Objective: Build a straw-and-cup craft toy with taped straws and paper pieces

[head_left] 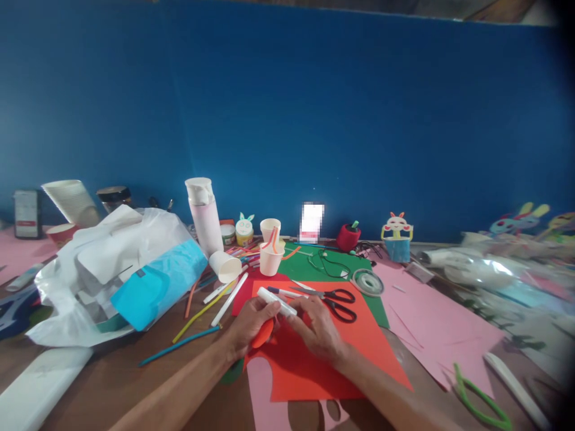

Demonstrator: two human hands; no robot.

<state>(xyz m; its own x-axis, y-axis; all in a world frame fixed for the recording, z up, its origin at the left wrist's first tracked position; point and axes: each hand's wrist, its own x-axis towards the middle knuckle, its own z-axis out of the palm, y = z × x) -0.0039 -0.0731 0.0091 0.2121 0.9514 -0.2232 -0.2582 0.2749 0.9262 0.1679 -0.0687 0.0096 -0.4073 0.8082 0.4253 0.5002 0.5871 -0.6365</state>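
A white glue stick [277, 301] is held at a slant between my two hands. My left hand [251, 323] pinches its upper left end, and a rounded orange-red paper piece [263, 334] is also in that hand. At the glue stick's lower right end, the fingers of my right hand [317, 328] are closed around it. Beneath both hands lies an orange-red paper sheet [341, 365]. Black-handled scissors [339, 302] rest on that sheet just beyond my right hand, beside a dark-capped pen [281, 291].
Paper cups [271, 263], a white bottle [204, 215] and a stuffed plastic bag [112, 263] stand left and behind. Pipe cleaners [197, 316] lie on the left. Tape [367, 282], pink paper [431, 317] and a decorated blue cup [398, 248] are to the right.
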